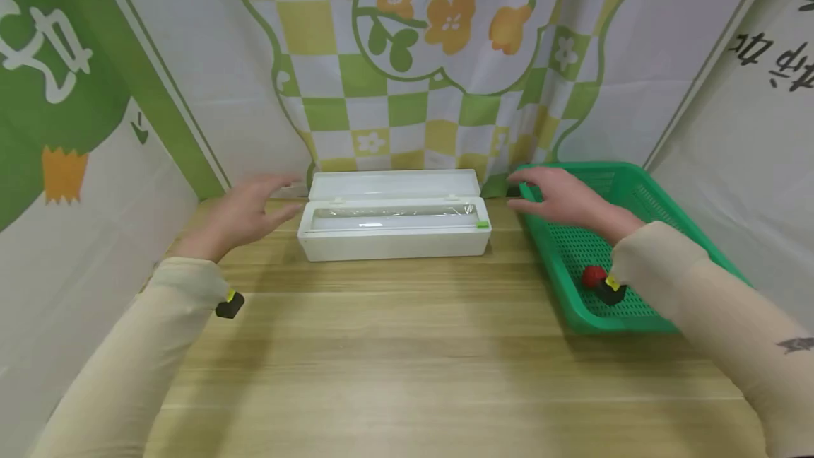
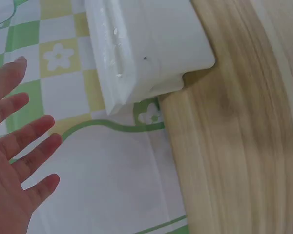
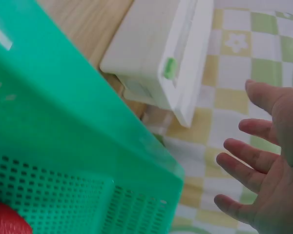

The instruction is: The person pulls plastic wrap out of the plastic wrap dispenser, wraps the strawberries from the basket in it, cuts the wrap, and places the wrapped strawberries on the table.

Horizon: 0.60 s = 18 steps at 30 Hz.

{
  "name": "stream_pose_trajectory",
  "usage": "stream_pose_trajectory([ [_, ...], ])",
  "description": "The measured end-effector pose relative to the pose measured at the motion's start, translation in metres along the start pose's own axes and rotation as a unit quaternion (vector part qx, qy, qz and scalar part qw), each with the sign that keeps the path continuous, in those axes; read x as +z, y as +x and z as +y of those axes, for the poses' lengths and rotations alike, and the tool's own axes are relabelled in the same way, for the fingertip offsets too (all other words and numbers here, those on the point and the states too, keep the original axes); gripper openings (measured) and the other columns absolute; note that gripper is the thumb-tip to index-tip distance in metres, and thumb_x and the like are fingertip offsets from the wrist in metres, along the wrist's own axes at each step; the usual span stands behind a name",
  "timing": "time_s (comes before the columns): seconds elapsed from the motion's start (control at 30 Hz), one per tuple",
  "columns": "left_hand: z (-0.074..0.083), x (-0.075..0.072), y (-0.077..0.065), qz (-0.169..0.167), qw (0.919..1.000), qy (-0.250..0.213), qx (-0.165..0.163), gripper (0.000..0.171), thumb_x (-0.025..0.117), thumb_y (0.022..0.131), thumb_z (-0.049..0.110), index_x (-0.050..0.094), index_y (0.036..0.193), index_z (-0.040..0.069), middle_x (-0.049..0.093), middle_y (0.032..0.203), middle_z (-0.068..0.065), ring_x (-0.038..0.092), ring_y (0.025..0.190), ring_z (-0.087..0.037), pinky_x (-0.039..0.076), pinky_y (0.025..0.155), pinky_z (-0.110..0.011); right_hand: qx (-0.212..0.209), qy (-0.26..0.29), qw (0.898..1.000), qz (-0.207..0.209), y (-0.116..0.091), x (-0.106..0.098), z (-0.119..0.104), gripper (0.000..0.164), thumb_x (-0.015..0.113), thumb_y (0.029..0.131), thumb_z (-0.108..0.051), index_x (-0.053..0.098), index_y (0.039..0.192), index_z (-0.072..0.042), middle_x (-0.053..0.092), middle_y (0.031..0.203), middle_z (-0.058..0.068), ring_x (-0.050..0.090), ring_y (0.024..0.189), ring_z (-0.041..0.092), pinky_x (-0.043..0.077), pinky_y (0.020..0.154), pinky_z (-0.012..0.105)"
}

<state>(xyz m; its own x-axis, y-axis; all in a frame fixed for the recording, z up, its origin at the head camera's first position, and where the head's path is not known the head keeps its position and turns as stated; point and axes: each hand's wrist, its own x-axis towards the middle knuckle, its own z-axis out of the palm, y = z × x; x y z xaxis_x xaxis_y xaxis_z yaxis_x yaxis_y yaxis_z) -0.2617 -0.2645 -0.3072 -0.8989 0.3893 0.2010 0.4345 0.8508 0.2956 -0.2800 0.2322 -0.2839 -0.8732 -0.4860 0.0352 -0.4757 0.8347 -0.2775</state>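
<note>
A long white cling film dispenser box (image 1: 396,243) sits near the back of the table with its lid (image 1: 394,184) raised. A roll of clear film (image 1: 394,213) shows inside it, and a small green slider (image 1: 482,224) sits at its right end. My left hand (image 1: 249,212) is held off the box's left end, fingers spread and holding nothing. Beyond the right end, my right hand (image 1: 559,196) hovers over the left rim of the green basket (image 1: 552,267), its fingers apart and nothing in them. Both wrist views show the spread fingers away from the box.
In the basket lies a red round object (image 1: 594,276), partly hidden behind the right wrist's camera. A wooden table (image 1: 381,345) stretches in front of the box. Printed cloth (image 1: 407,112) hangs close behind the box, and further cloth walls stand at both sides.
</note>
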Motion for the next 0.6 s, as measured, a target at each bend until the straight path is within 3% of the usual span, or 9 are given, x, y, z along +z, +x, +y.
stream_pose_trajectory([
  [0.23,-0.004,0.028,0.013,-0.002,0.9996,-0.028,-0.002,0.045,0.060,0.093,0.027,0.055,0.133,0.007,0.056,0.134,-0.017,0.052,0.120,-0.036,0.041,0.101,-0.055,-0.009,-0.007,1.000,-0.029,0.024,0.022,-0.008,0.049,0.063,0.092,-0.027,0.053,0.133,-0.002,0.058,0.131,0.017,0.055,0.117,0.032,0.046,0.097,0.050],
  [0.43,-0.007,0.046,0.023,0.000,0.9997,-0.020,0.013,0.036,0.062,0.091,0.020,0.060,0.124,0.005,0.065,0.119,-0.017,0.060,0.105,-0.033,0.049,0.090,-0.051,-0.009,0.011,0.999,-0.043,0.043,0.032,-0.017,0.048,0.064,0.091,-0.025,0.055,0.132,-0.002,0.058,0.133,0.016,0.054,0.122,0.032,0.045,0.101,0.049],
  [0.6,-0.005,0.057,0.027,-0.007,0.9999,-0.005,0.009,0.036,0.062,0.091,0.019,0.061,0.125,0.008,0.062,0.117,-0.016,0.060,0.103,-0.031,0.051,0.085,-0.048,-0.022,0.017,0.998,-0.049,0.055,0.042,-0.020,0.043,0.064,0.090,-0.020,0.058,0.129,-0.002,0.060,0.131,0.016,0.055,0.120,0.033,0.045,0.100,0.047],
])
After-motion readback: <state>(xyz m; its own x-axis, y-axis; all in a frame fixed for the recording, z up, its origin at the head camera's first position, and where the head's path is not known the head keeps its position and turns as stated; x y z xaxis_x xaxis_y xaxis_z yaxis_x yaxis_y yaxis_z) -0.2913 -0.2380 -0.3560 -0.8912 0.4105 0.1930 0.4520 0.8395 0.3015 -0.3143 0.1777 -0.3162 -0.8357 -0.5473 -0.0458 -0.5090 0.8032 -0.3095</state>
